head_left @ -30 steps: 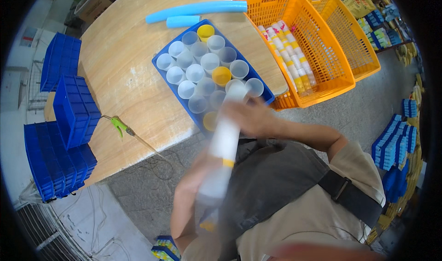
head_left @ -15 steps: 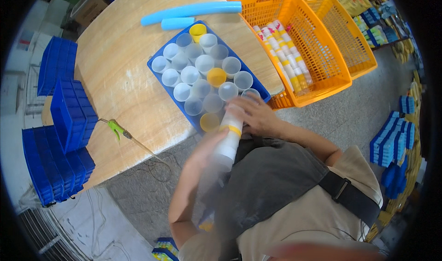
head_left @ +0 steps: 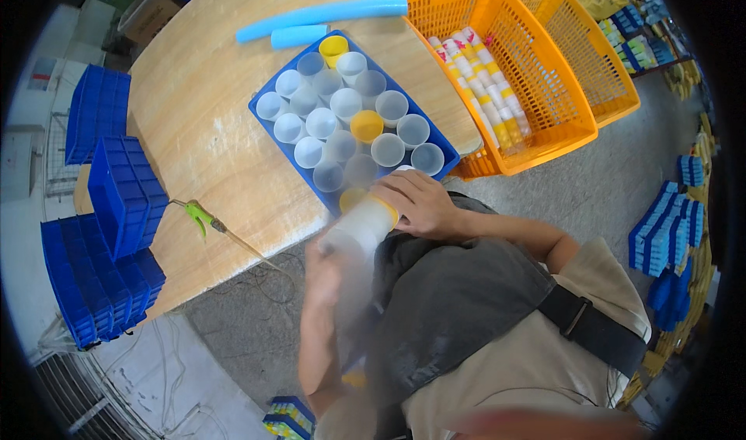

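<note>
A stack of translucent white cups (head_left: pixel 365 224) with a yellow band lies slantwise between my hands, in front of the tray's near corner. My right hand (head_left: pixel 420 203) is wrapped over its upper end. At the lower, open-mouthed end is my left hand (head_left: pixel 323 267), closed around the stack, though a hazy smear hides part of its fingers. Beyond them, on the table, a blue tray (head_left: pixel 268 127) holds rows of upright cups. Most of these are whitish, such as one cup (head_left: pixel 321 124) near the middle; a few are yellow, like the central yellow cup (head_left: pixel 366 126).
Two blue foam tubes (head_left: pixel 322 19) lie behind the tray on the wooden table (head_left: pixel 210 129). Orange crates (head_left: pixel 559 90) stand at the right, one holding white-and-yellow cup stacks (head_left: pixel 486 86). Blue bins (head_left: pixel 116 199) are piled at the left beside a green air gun (head_left: pixel 198 216) with a hose.
The cup stack has tilted further over, its lower end swinging left. My left hand has moved left and down toward that end; my right hand has shifted slightly down.
</note>
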`<action>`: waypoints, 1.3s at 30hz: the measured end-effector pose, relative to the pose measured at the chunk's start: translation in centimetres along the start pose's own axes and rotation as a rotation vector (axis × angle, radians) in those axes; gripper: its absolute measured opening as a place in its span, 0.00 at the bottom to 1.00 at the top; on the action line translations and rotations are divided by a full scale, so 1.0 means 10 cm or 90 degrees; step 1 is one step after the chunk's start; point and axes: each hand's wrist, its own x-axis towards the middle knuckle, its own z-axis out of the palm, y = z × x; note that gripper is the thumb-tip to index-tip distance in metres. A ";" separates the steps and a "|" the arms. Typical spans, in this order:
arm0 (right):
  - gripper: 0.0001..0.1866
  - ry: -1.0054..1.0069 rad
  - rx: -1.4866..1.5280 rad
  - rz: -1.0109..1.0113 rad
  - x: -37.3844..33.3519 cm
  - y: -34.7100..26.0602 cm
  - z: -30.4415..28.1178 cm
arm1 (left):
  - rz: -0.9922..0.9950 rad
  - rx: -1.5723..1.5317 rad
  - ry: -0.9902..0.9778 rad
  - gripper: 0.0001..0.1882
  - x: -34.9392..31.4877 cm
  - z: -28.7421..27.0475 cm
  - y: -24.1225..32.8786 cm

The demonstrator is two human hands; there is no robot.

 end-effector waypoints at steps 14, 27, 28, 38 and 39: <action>0.36 -0.028 0.196 0.313 -0.28 0.51 -0.03 | -0.027 0.053 0.037 0.26 0.05 -0.20 0.06; 0.50 -0.265 0.050 0.049 0.05 0.10 0.10 | 0.055 0.067 0.251 0.19 -0.40 -0.34 0.43; 0.49 -0.214 0.116 -0.020 0.10 0.05 0.09 | 0.108 0.069 0.212 0.19 -0.44 -0.34 0.42; 0.48 -0.068 0.269 0.234 0.40 -0.09 0.21 | 0.314 -0.029 0.499 0.23 -1.08 -0.75 0.21; 0.51 -0.057 0.415 0.301 0.34 -0.05 0.29 | 0.300 -0.065 0.464 0.22 -1.14 -0.84 0.15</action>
